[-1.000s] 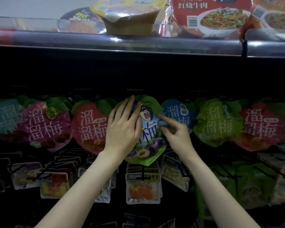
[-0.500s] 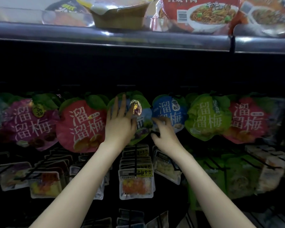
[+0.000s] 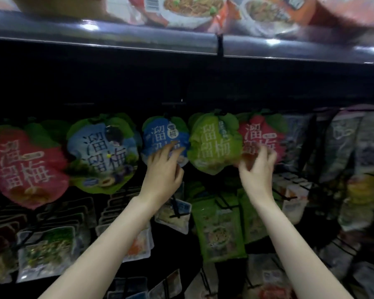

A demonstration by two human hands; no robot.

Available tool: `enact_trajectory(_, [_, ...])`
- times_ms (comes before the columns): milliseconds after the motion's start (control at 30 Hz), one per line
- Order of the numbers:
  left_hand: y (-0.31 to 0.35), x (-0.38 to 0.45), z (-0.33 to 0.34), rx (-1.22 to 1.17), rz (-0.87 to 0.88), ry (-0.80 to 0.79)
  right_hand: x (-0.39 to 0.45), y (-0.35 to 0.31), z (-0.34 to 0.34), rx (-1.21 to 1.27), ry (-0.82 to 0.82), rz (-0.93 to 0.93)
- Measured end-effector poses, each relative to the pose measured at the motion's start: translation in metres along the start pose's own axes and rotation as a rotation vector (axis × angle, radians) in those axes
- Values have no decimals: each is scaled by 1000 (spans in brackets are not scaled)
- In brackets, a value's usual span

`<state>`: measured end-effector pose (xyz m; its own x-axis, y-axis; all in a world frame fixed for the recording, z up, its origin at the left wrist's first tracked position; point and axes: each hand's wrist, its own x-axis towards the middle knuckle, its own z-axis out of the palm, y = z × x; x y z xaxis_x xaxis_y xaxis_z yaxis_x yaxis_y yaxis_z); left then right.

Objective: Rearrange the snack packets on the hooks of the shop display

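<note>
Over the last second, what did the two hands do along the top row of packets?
Both hands shifted right. The left hand left the large blue packet and now touches the small blue packet. The right hand left that small blue packet for the right-hand red packet, fingers curled at its lower edge. All packets stayed hanging.

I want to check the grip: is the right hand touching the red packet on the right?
Touching: head view shows right hand fingers curled over the red packet.
</note>
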<state>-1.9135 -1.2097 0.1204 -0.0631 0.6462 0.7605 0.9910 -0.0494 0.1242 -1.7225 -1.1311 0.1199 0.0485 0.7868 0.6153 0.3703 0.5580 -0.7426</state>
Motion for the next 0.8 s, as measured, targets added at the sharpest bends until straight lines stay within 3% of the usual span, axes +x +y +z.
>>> enact_trajectory(100, [25, 10, 24, -22, 38, 14, 32, 26, -27, -7, 155, 28])
enact_trajectory(200, [47, 22, 50, 9, 48, 73, 70, 51, -46, 59, 1, 179])
enact_trajectory(267, [64, 30, 65, 68, 61, 100, 87, 63, -48, 157, -144, 196])
enact_trajectory(367, [87, 39, 83, 166, 117, 119, 98, 71, -41, 224, -201, 193])
enact_trajectory(533, [108, 49, 107, 352, 119, 87, 101, 69, -33, 114, -157, 11])
enact_trajectory(800, [108, 53, 112, 528, 27, 88, 148, 77, -81, -108, -270, -197])
